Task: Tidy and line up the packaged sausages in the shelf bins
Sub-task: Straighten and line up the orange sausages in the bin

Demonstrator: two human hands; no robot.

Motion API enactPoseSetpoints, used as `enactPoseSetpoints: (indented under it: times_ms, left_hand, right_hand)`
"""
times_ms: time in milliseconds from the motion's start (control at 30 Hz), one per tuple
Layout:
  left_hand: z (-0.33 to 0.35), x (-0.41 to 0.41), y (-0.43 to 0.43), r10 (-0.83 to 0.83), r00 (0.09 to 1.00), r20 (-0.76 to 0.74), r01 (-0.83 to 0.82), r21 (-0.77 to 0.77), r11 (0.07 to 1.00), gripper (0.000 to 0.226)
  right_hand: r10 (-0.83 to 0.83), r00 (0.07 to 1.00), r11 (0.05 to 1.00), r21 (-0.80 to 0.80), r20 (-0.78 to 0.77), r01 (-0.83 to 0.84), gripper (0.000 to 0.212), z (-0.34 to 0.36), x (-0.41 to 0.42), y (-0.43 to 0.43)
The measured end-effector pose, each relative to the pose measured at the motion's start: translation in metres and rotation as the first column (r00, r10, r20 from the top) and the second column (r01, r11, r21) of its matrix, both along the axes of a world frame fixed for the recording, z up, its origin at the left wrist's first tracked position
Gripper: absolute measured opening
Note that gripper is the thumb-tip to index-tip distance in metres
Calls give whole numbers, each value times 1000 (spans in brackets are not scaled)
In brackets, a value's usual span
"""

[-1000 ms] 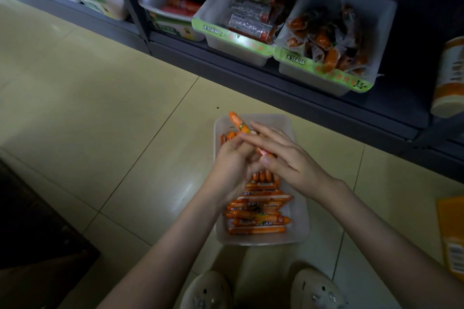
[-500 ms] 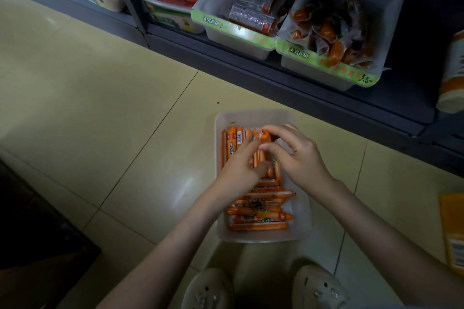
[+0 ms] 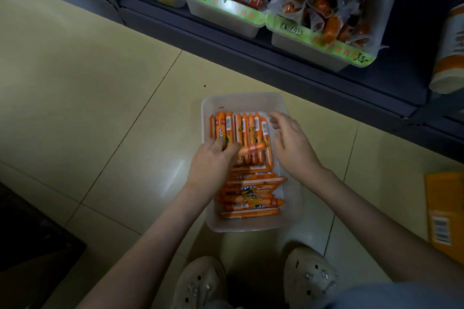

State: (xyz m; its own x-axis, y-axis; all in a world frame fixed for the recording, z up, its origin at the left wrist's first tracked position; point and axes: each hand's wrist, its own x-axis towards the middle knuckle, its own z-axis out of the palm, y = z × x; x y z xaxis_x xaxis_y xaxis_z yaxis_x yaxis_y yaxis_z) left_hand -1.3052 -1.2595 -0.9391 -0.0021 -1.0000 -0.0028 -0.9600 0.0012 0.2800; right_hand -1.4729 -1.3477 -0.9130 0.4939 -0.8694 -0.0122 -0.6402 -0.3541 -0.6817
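In the clear plastic floor bin, the lifted sausage has joined the orange packaged row at 12 o'clock. The right hand has its grip spread, and the left hand pinches the next crosswise stick, so the lining-up advances.

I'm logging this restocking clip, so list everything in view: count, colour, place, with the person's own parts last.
floor bin: one, clear plastic, on the tiled floor in front of the shelf
lined-up sausages: about eight, orange, side by side in the bin's far half
piled sausages: several, orange, crosswise in the bin's near half
shelf bins: at least three, white with green labels, on the low shelf
canister: one, white and orange, right end of the shelf
carton: one, orange with a barcode, on the floor at right
shoes: two, pale, bottom edge
left hand: one, its grip on a loose sausage lying across the row
right hand: one, open, over the bin's right side
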Motion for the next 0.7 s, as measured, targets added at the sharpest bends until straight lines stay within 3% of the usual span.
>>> enactPoseSetpoints:
  times_ms: [67, 133, 233, 367, 467, 533, 600, 700]
  left_hand:
    - [-16, -13, 9, -91, 992, 91, 62, 284, 957, 40]
    - [-33, -25, 19, -213, 959, 186, 126, 394, 910, 56]
    - [-42, -38, 18, -235, 945, 229, 141, 366, 920, 60]
    - [-43, -47, 4, -173, 974, 148, 105, 382, 918, 42]
    - [-45, -53, -4, -124, 992, -20, 122, 393, 911, 47]
    - [-47, -56, -4, -116, 985, -125, 155, 368, 917, 55]
    - [-51, -55, 1, -180, 979, -93, 201, 360, 911, 61]
    - [-54, -40, 5, -189, 982, 4, 170, 410, 896, 65]
  right_hand:
    - [-107, 983, 968, 209, -151, 137, 52, -20, -3, -4]
    - [-61, 967, 929, 340, -248, 145, 54, -43, -1, -5]
    - [33, 952, 890, 443, -305, 111, 56, -77, 8, -6]
    - [-108, 871, 890, 343, -479, 299, 48, -104, 22, -12]
    - [-171, 869, 832, 405, -464, 380, 34, -110, 26, -17]
    - [-100, 896, 822, 472, -433, 320, 23, -109, 26, -20]
    - [-44, 896, 837, 474, -443, 275, 18, -107, 23, -21]
    - [-76, 891, 901, 352, -447, 254, 20, -95, 20, -20]
